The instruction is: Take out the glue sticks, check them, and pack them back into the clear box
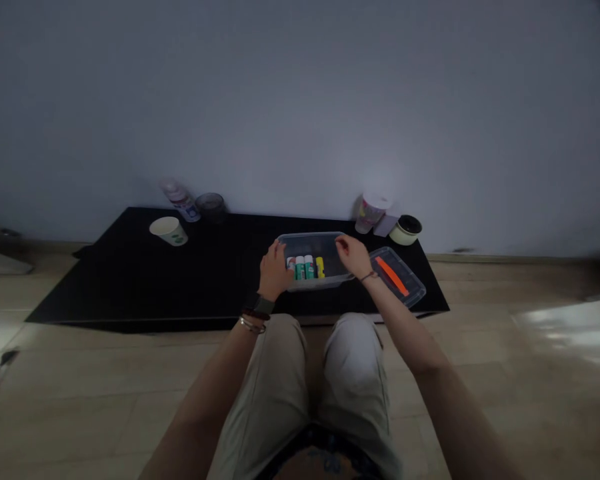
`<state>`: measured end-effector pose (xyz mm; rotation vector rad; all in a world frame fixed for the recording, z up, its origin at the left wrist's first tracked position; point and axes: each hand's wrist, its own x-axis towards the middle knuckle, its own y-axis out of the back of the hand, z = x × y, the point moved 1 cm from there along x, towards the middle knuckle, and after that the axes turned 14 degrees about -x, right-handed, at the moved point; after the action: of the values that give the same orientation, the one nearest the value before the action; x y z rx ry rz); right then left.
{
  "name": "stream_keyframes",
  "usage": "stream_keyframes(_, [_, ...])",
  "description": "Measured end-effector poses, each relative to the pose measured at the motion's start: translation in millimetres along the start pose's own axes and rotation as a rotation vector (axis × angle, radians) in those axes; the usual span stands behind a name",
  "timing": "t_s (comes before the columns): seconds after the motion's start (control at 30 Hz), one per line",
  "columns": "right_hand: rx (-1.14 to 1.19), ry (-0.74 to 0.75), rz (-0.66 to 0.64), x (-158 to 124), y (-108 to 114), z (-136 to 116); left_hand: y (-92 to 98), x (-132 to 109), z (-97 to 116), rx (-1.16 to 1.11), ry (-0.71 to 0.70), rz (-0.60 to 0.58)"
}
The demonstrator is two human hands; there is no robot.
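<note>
A clear plastic box (337,269) sits open near the front edge of the black table. Several small battery-like cylinders stand or lie side by side in its left half: green-and-white ones (305,268) and a yellow one (321,267). My left hand (275,270) is closed around the box's left side, thumb by the cylinders. Over the right end of the box is my right hand (353,255), its fingers curled together; whatever they hold, if anything, is too small to make out. The clear lid (414,281) with an orange handle (393,276) lies just right of the box.
At the table's (205,280) back left are a paper cup (169,231), a pink-and-white bottle (181,200) and a dark bowl (211,207). A patterned plastic cup (371,212), a pale box (386,224) and a cream jar (405,231) stand at the back right, against the wall.
</note>
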<state>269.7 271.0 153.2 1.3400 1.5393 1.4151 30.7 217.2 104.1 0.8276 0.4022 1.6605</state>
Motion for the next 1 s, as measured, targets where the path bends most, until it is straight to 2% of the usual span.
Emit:
stream_keyframes(0.07, [-0.005,-0.083,0.093,-10.9,7.5,30.4,0.0,0.6,-0.9,-0.007,-0.009,0.005])
stream_keyframes(0.13, [-0.060,-0.205,0.101,-21.9,9.8,65.3,0.4,1.5,-1.7,-0.022,-0.022,0.003])
stream_keyframes(0.23, [-0.211,-0.376,-0.055,-40.4,3.9,113.7,0.5,4.0,-3.8,-0.062,-0.034,0.006])
stream_keyframes(0.33, [-0.346,-0.463,-0.260,-59.7,-7.6,144.5,-0.9,8.2,-7.5,-0.112,-0.029,0.024])
stream_keyframes(0.4, [-0.391,-0.475,-0.356,-69.8,-15.8,153.7,-2.6,11.3,-10.2,-0.145,-0.030,0.035])
stream_keyframes(0.5, [-0.425,-0.460,-0.415,-77.7,-26.1,156.8,-4.7,14.6,-13.1,-0.188,-0.034,0.051])
stream_keyframes(0.73, [-0.461,-0.487,-0.428,-77.1,-34.8,158.1,-5.6,14.5,-14.6,-0.288,-0.004,0.088])
stream_keyframes(0.9, [-0.444,-0.495,-0.433,-79.2,-29.2,163.4,-5.3,13.9,-15.7,-0.352,0.030,0.102])
stream_keyframes(1.0, [-0.312,-0.528,-0.380,-80.8,-21.1,168.2,-5.0,13.5,-16.4,-0.362,0.035,0.100])
